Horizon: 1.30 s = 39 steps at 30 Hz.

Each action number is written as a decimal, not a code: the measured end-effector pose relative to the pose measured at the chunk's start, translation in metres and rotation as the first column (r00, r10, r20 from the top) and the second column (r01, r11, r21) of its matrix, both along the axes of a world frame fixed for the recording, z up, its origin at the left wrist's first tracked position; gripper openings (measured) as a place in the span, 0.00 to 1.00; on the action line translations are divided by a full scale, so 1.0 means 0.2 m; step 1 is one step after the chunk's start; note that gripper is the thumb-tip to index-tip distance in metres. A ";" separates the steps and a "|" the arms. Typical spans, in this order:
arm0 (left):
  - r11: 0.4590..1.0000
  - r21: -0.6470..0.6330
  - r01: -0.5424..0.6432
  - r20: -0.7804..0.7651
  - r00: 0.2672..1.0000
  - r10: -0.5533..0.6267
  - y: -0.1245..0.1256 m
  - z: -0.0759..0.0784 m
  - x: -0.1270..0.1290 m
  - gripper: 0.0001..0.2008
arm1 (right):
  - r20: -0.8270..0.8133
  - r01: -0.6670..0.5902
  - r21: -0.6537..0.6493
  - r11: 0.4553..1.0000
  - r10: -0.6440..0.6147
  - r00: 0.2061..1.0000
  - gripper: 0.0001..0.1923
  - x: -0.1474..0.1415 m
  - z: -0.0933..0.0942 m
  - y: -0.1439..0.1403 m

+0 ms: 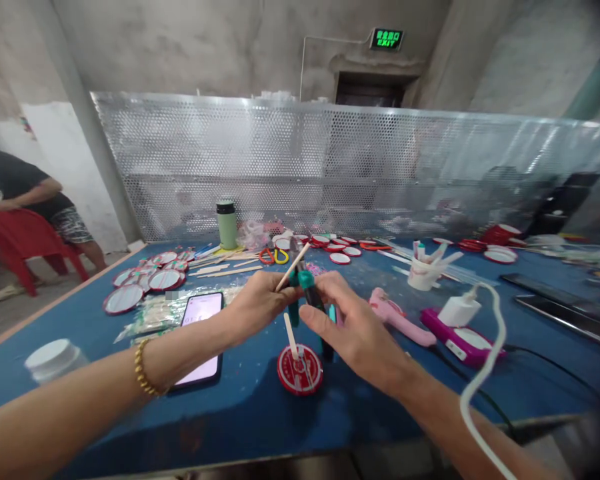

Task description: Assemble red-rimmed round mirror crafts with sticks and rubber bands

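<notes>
1. My left hand (257, 303) is curled shut, thumb and fingers pinching a thin, pale wooden stick (293, 267) that slants up and to the right above my knuckles.
2. My right hand (353, 327) is half closed around the teal, rubbery handles of a pair of pliers (307, 293); its fingers are spread loosely and the palm faces left.
3. Both hands meet in mid-air above the table (260, 413), almost touching, with the forearms reaching in from the bottom corners. A beaded gold bracelet (143, 370) circles my left wrist.
4. Directly beneath my hands, a round red disc (300, 371) with white printing lies flat on the table, and 1 short pale stick (291, 337) stands upright from it.
5. The table has a matte blue surface, dusty and speckled with small scraps.
6. A smartphone (200, 337) with a lit glossy screen lies just left of the disc, partly under my left forearm.
7. Farther left sits a cluster of flat red-and-white discs (147, 280). A green cylindrical bottle (227, 223) stands behind them.
8. To the right lie a smooth pink tool (400, 320) and a magenta device (463, 340) with a white plug and a thick white cable (497, 333).
9. A perforated metal screen (330, 167) backs the table.
</notes>
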<state>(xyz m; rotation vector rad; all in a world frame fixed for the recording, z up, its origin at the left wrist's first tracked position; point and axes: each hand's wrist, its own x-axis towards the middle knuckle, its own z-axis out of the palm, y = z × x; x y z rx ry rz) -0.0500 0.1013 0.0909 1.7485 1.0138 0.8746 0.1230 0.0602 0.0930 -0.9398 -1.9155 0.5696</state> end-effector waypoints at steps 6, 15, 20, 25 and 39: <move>0.997 -0.027 -0.076 0.070 0.995 0.077 -0.06 0.03 0.12 0.12 | -0.123 -0.028 -0.167 0.986 0.007 0.992 0.15 -0.01 -0.05 0.05; 0.967 -0.208 -0.147 -0.289 0.954 0.083 0.09 -0.02 -0.18 0.22 | -0.256 -0.027 -0.690 0.723 -0.209 0.944 0.09 0.16 -0.05 0.19; 0.981 -0.133 -0.141 -0.381 0.921 0.080 0.11 -0.10 -0.22 0.14 | 0.000 0.018 -0.630 0.776 -0.023 1.000 0.10 0.21 -0.07 0.12; 0.993 -0.080 -0.086 -0.315 0.947 0.057 0.06 -0.04 -0.17 0.14 | 0.039 0.014 -0.688 0.725 0.017 0.999 0.11 0.22 -0.03 0.08; 0.995 0.086 -0.053 -0.378 0.922 0.082 0.07 0.00 -0.16 0.13 | 0.193 -0.033 -0.571 0.820 0.174 0.966 0.07 0.04 0.00 0.16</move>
